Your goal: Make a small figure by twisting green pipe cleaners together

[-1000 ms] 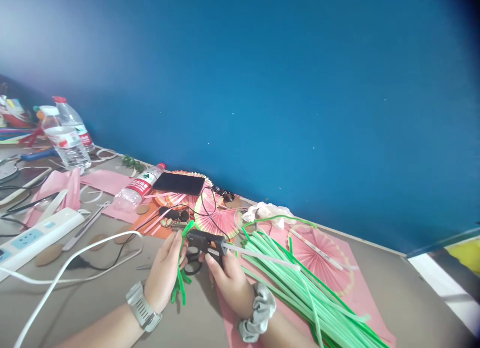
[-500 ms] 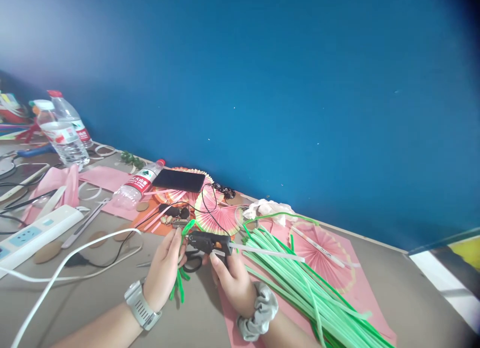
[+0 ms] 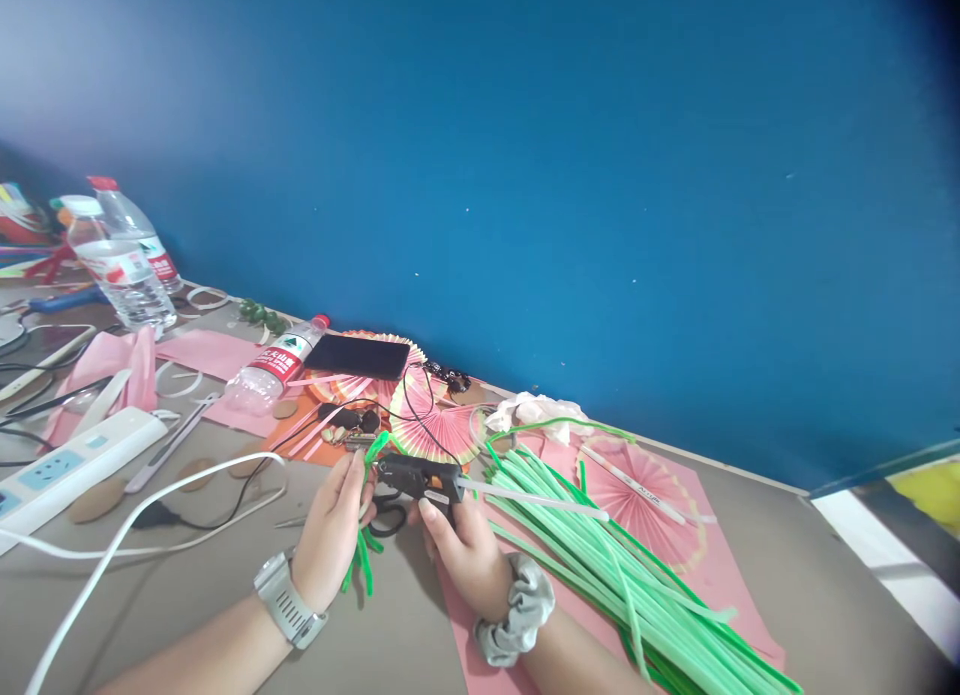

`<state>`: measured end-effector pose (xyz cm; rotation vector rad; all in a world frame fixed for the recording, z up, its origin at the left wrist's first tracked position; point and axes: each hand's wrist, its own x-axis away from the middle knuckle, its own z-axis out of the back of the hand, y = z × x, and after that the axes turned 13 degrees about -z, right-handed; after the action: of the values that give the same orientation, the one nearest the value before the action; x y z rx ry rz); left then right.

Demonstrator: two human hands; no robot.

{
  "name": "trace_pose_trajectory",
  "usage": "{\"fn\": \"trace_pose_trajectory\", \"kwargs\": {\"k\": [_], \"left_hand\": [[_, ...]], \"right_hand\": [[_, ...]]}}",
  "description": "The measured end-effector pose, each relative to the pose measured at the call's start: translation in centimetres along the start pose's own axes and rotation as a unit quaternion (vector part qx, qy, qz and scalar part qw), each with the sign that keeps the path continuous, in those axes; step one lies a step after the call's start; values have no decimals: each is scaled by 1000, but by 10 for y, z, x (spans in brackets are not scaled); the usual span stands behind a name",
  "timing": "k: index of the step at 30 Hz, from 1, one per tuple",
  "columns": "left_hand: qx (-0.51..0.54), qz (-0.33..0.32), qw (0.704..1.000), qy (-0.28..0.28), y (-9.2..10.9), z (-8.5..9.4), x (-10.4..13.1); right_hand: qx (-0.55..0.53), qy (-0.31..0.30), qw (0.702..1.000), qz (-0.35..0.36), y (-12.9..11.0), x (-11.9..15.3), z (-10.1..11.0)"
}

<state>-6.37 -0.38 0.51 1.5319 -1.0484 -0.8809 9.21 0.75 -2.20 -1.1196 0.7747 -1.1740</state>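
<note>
Fingers pinched, my left hand [image 3: 335,520] holds a bright green pipe cleaner piece [image 3: 365,565], its ends hanging below the hand and a loop standing above the fingertips. My right hand [image 3: 469,560] is wrapped round a black glue gun [image 3: 418,477]. The gun's nozzle points left and is close to the green piece; whether they touch is hard to tell. A whitish glue stick [image 3: 532,498] sticks out of the gun's back. Black scissor handles [image 3: 388,518] lie partly hidden between the hands. Right of them is a bundle of green pipe cleaners [image 3: 600,565] on pink paper.
Pink pleated paper fans [image 3: 435,423] lie behind the hands, near a black phone [image 3: 358,356] and a lying bottle [image 3: 277,363]. A white power strip [image 3: 79,465] and looping white cable are at left, with two bottles beyond. The blue wall [image 3: 525,175] rises behind the table.
The view has shifted very slightly. Both hands keep their grips, and the glue gun and green piece stay almost in the same place.
</note>
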Motion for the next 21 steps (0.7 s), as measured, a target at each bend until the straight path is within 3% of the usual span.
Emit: {"fn": "trace_pose_trajectory", "kwargs": {"k": [4, 7, 11, 16, 21], "left_hand": [[35, -43, 998, 23, -2, 3, -3], [50, -71, 996, 5, 0, 4, -1], [49, -78, 995, -41, 1, 4, 6], [25, -51, 984, -170, -2, 2, 12], [-8, -34, 956, -291, -6, 0, 20]], "right_hand": [[17, 14, 1000, -22, -17, -16, 7], [73, 26, 996, -39, -42, -51, 21], [197, -57, 977, -59, -77, -108, 30], [317, -166, 932, -58, -101, -143, 9], [343, -172, 922, -39, -109, -144, -7]]}}
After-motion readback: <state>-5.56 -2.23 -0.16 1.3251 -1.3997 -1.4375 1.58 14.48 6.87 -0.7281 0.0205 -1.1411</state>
